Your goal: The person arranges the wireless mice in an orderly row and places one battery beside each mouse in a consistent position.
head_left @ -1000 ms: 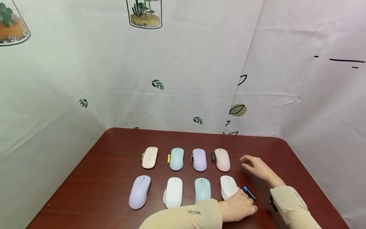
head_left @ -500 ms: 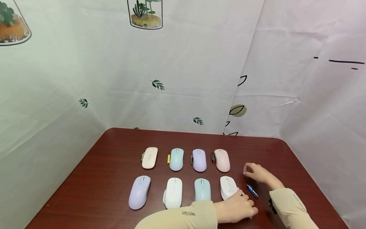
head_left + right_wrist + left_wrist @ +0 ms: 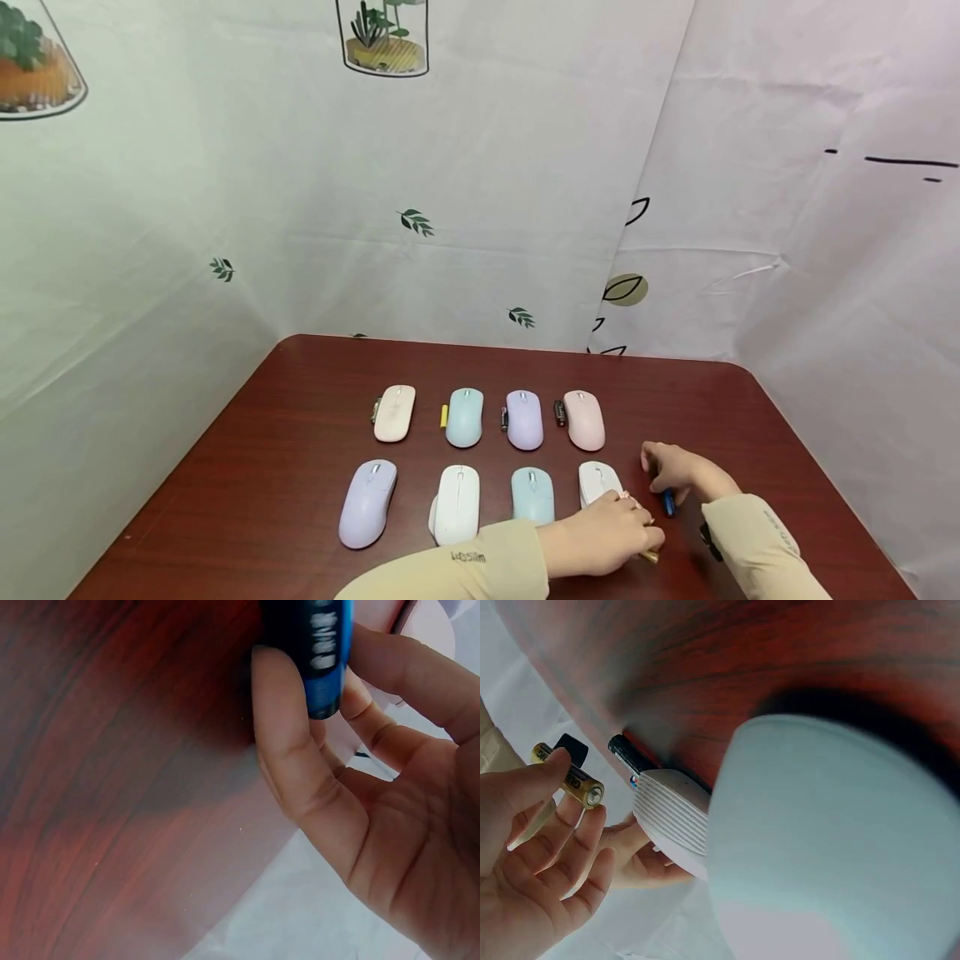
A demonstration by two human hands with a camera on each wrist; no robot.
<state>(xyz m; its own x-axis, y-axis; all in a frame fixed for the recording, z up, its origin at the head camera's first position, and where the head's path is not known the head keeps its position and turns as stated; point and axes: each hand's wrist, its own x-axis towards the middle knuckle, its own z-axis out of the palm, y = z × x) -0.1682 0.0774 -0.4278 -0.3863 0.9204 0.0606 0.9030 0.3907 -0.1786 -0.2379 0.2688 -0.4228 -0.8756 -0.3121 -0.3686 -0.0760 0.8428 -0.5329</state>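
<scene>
My left hand pinches a gold-and-black battery between thumb and fingers, close to the near side of a white mouse. In the left wrist view, a dark battery shows past the ribbed side of the white mouse. Farther right, my right hand reaches down and grips a blue-and-black battery with its fingertips. The right wrist view shows this blue battery between the thumb and fingers, near the table. A light blue mouse fills much of the left wrist view.
Several mice stand in two rows on the dark red table. Small batteries lie left of the back-row mice, such as a yellow battery and a black pair. The light blue mouse lies close to my left forearm. White cloth walls enclose the table.
My right hand has come nearer and closed its fingers on the blue battery. My left hand has drawn slightly left, and the gold battery now shows at its fingertips.
</scene>
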